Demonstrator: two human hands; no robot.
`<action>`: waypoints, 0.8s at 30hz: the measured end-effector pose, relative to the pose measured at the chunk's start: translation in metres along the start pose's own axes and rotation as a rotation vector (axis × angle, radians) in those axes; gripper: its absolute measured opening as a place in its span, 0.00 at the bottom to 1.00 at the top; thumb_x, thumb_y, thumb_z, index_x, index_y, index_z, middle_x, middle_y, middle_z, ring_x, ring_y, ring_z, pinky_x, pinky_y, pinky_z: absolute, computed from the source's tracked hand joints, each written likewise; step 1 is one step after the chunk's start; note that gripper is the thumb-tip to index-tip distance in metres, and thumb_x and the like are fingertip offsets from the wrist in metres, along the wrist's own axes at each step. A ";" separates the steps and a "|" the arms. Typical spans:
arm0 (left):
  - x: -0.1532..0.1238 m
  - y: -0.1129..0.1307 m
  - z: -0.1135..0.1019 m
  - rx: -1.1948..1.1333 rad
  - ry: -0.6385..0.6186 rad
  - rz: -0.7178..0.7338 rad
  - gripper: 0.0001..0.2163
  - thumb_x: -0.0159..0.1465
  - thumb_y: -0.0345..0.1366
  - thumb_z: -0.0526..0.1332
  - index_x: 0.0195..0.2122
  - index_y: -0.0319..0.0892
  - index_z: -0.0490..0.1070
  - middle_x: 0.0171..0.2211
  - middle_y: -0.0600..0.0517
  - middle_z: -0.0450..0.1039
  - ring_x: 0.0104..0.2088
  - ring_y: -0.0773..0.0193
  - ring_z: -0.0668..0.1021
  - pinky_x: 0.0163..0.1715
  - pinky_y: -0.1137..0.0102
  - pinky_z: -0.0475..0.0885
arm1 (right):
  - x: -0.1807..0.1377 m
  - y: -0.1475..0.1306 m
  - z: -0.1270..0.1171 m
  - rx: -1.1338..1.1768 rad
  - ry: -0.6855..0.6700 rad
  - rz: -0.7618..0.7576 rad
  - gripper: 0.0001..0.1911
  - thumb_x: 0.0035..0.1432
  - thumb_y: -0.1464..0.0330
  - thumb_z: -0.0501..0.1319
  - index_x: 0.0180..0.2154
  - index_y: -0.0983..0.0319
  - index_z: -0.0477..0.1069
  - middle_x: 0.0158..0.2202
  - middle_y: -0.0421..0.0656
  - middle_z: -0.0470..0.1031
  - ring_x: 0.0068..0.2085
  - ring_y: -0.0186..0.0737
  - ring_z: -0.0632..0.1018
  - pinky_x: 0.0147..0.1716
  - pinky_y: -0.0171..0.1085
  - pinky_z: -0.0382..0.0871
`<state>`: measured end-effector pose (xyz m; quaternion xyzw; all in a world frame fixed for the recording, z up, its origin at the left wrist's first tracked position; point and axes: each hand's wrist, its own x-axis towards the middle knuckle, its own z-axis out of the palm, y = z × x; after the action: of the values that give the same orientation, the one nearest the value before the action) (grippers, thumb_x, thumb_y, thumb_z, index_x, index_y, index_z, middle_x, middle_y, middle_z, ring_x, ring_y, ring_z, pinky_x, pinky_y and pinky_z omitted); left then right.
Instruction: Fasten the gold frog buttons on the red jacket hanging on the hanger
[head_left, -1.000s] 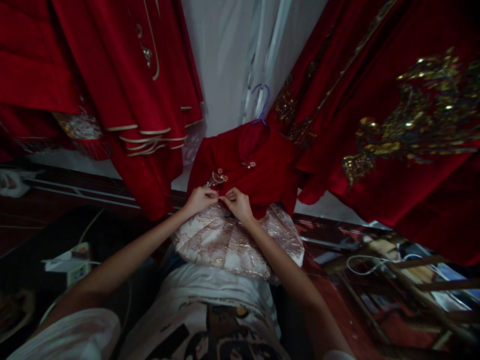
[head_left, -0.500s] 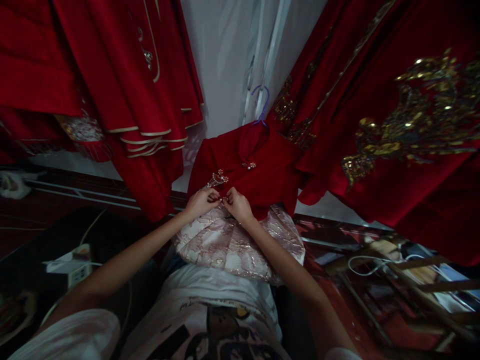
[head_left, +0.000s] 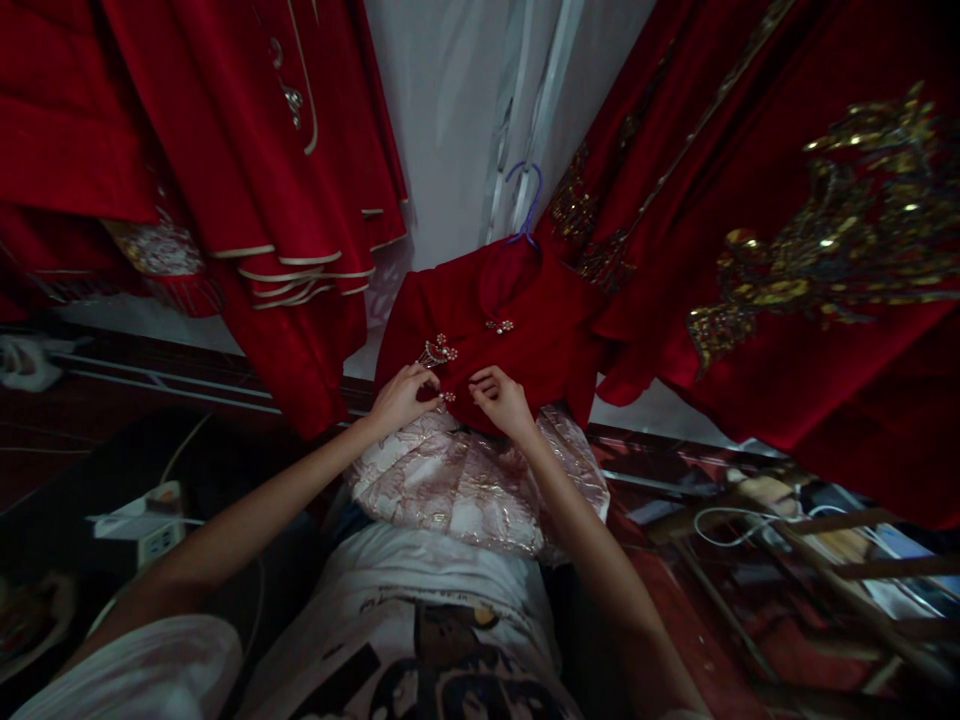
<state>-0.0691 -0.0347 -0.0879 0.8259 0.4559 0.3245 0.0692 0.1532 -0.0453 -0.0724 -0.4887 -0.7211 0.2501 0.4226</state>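
A red jacket point(head_left: 547, 350) with a stand-up collar hangs in front of me on a purple hanger point(head_left: 531, 205). My left hand point(head_left: 405, 398) pinches a small beaded flower button point(head_left: 448, 397) at the jacket's lower front. My right hand point(head_left: 504, 402) is just to the right, its fingertips drawn together over the red cloth. Anything between those fingertips is too small to make out. Above my left hand sits a beaded brooch with dangling strands point(head_left: 439, 350). Another beaded ornament point(head_left: 499, 326) is below the collar. A pink-and-gold brocade cloth point(head_left: 480, 480) lies across my lap under the jacket.
Red garments with pale piping point(head_left: 277, 230) hang at the left. At the right hangs red clothing with gold sequin embroidery point(head_left: 780, 270). A power strip point(head_left: 159, 535) with cords is at my lower left. A wooden frame point(head_left: 847, 525) with a white cable stands at lower right.
My right hand has moved right, away from the flower button and my left hand. The left hand stays at the button, which now shows more plainly.
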 end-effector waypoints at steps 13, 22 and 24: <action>-0.001 0.001 0.003 -0.162 -0.004 -0.014 0.06 0.60 0.39 0.62 0.33 0.43 0.71 0.32 0.52 0.73 0.34 0.63 0.75 0.37 0.69 0.70 | -0.009 0.009 0.030 0.052 -0.147 -0.014 0.04 0.55 0.69 0.61 0.36 0.61 0.71 0.34 0.42 0.79 0.36 0.36 0.80 0.39 0.36 0.74; 0.013 0.008 0.014 -0.750 0.019 -0.327 0.15 0.54 0.48 0.65 0.32 0.39 0.72 0.29 0.51 0.76 0.30 0.66 0.78 0.32 0.72 0.73 | -0.006 -0.007 0.006 0.193 -0.279 -0.053 0.13 0.54 0.59 0.63 0.32 0.60 0.65 0.28 0.38 0.75 0.30 0.33 0.77 0.33 0.33 0.72; 0.023 0.006 0.016 -0.883 0.072 -0.447 0.19 0.54 0.49 0.66 0.37 0.38 0.73 0.30 0.49 0.77 0.30 0.65 0.78 0.34 0.70 0.74 | -0.004 -0.014 -0.010 0.235 -0.393 -0.065 0.13 0.55 0.58 0.62 0.32 0.61 0.66 0.28 0.38 0.75 0.29 0.32 0.76 0.32 0.33 0.71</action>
<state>-0.0472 -0.0172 -0.0873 0.5879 0.4430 0.4921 0.4647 0.1553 -0.0553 -0.0580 -0.3547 -0.7709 0.4088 0.3359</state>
